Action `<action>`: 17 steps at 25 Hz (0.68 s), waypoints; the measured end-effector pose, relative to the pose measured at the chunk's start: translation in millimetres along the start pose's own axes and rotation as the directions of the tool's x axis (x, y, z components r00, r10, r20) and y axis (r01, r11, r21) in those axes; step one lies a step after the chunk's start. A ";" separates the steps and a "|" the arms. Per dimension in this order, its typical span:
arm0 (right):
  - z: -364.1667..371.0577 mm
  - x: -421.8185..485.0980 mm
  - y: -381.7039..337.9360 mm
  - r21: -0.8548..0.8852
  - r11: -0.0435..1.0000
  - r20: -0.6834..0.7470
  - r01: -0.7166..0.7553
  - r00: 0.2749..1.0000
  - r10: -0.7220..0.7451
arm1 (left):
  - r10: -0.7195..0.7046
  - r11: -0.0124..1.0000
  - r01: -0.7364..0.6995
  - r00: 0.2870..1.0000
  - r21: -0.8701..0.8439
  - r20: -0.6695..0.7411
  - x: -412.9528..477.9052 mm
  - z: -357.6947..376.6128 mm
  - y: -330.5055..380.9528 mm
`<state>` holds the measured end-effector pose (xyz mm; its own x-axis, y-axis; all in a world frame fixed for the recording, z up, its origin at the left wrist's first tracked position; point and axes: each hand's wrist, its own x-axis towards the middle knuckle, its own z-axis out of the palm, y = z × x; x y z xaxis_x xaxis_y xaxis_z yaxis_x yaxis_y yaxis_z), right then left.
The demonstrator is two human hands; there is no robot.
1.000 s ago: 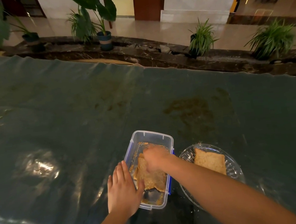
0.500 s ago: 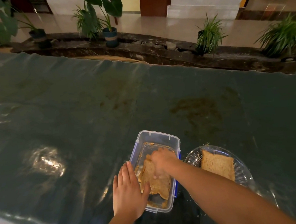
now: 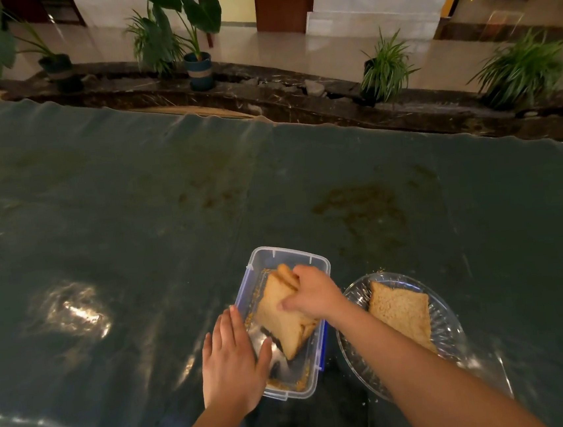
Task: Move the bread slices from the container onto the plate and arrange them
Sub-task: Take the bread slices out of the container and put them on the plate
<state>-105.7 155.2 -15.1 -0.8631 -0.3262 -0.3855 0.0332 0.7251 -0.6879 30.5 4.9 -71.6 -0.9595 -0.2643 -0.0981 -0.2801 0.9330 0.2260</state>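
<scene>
right hand [image 3: 310, 293]: fingers pinched shut on a small stack of bread slices [image 3: 285, 316], tilted up inside the container [image 3: 285, 323]. Can't count how many, since the knuckles cover the upper part of the stack.
left hand [image 3: 230, 359]: lying flat and spread against the container's left wall, thumb hooked over the rim, not gripping anything.
container: clear plastic tub with blue clips, crumbs along the bottom. There's a dark patch under the lifted bread, can't really make out what it is.
plate [image 3: 451, 331]: clear glass, just right of the container. One slice [image 3: 401, 315] lies flat on it, and the right forearm hides its near corner and the plate's near rim.
table cover [image 3: 137, 227]: dark glossy sheet with glare patches and some brownish smudges.
</scene>
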 end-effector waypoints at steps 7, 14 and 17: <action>-75.8 -84.0 56.5 0.811 0.582 -0.121 -0.063 0.955 0.272 | -0.001 0.999 0.002 1.000 -0.044 0.010 -3.0 -6.7 4.7; -54.4 -132.5 155.0 0.941 0.321 -0.062 -0.107 0.879 0.473 | -0.023 0.992 0.030 0.998 -0.125 0.063 -1.3 -9.9 5.8; -34.8 -139.0 178.0 0.899 0.416 -0.124 -0.136 0.832 0.540 | -0.039 0.985 0.052 0.996 -0.164 0.080 0.7 -14.4 7.7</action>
<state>2.6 350.7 -62.5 -0.7629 0.1955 -0.6162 0.5845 -0.1987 -0.7867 27.2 8.4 -56.0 -0.9421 -0.2802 -0.1844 -0.3311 0.8653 0.3764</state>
